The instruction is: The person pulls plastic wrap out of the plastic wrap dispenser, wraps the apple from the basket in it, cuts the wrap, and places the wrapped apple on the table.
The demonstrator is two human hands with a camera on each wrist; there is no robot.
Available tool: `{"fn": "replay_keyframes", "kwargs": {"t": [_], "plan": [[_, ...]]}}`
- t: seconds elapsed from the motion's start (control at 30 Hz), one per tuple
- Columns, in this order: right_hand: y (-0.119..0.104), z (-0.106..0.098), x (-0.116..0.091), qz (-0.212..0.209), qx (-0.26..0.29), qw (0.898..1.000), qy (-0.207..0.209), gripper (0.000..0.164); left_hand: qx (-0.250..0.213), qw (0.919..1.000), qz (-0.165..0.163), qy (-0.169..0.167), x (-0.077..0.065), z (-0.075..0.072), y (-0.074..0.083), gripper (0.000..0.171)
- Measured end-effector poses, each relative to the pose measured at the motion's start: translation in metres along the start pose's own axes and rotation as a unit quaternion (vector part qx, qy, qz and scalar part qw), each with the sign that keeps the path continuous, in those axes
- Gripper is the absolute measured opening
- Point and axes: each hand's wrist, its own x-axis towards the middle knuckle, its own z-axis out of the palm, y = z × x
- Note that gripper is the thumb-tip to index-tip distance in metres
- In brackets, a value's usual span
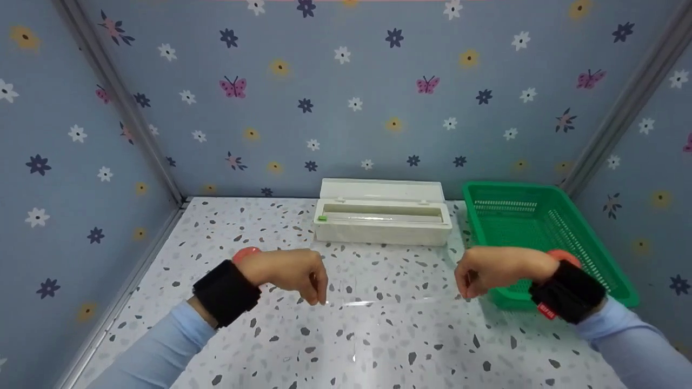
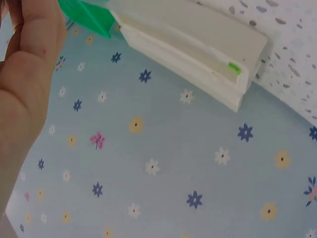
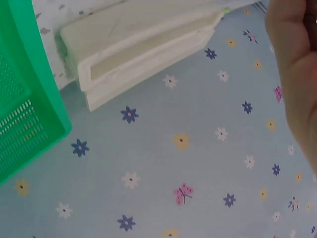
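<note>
Both hands pinch a sheet of clear plastic wrap (image 1: 359, 303), whose shiny edge runs between them above the speckled table. My left hand (image 1: 294, 273) has thumb and fingers together at its left corner. The right hand (image 1: 489, 270) pinches the other end, its fingers curled, in front of the green basket. Beyond the hands stands a white plastic wrap dispenser box (image 1: 384, 233) with its lid (image 1: 381, 189) up. A roll (image 1: 384, 218) lies inside, and a small green slider (image 1: 323, 218) sits at the left of its front rim.
At the right, a green plastic basket (image 1: 594, 232) with slotted walls stands beside the box, partly behind the right wrist. Flower-patterned panels (image 1: 346, 119) enclose the speckled table (image 1: 238, 227) at the back and both sides.
</note>
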Motion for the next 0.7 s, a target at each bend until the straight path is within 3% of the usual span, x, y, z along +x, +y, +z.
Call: {"fn": "replay_keyframes", "kwargs": {"t": [0.2,0.33,0.5,0.7], "plan": [[0.008,0.035,0.021,0.066,-0.03,0.996,-0.048,0.018,0.026,0.9968,-0.047,-0.059,0.026,0.036,-0.01,0.011],[0.014,0.059,0.031,0.092,-0.04,0.994,-0.042,0.02,0.036,0.9942,-0.057,-0.083,0.042,0.059,-0.017,0.008],[0.019,0.087,0.039,0.072,-0.076,0.995,-0.009,0.017,0.041,0.9912,-0.068,-0.106,0.054,0.084,-0.026,0.008],[0.026,0.11,0.047,0.03,-0.096,0.995,0.015,0.015,0.054,0.9894,-0.088,-0.101,0.059,0.1,-0.036,0.011]]}}
